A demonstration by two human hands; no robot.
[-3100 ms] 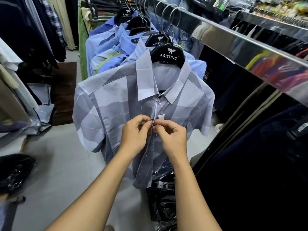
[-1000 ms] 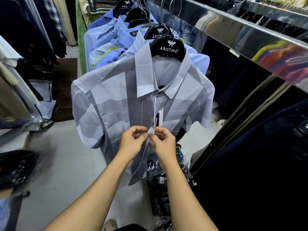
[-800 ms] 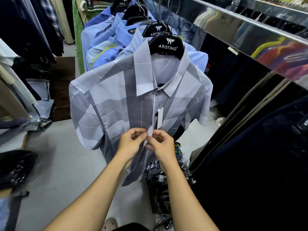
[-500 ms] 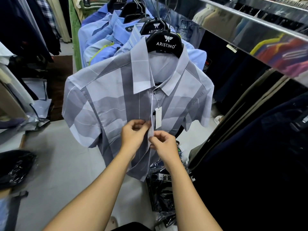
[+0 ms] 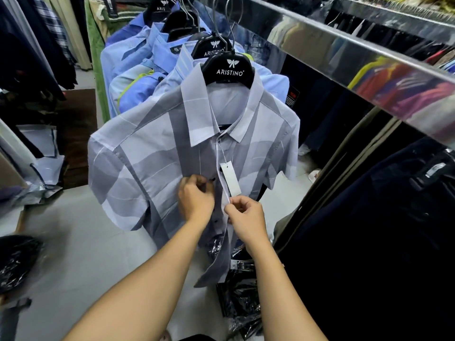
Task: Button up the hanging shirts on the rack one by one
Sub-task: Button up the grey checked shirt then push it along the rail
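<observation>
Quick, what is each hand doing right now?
Left hand: pinching the grey shirt beside a button.
Right hand: pinching the shirt's other front edge.

- Your left hand is curling its fingers, pinching the shirt placket edge.
- Your right hand is pinching the opposite edge, just beside the left.
- Both your bare forearms are reaching forward and up.

Two hands, one grey shirt, one paper tag, three lettered hangers.
</observation>
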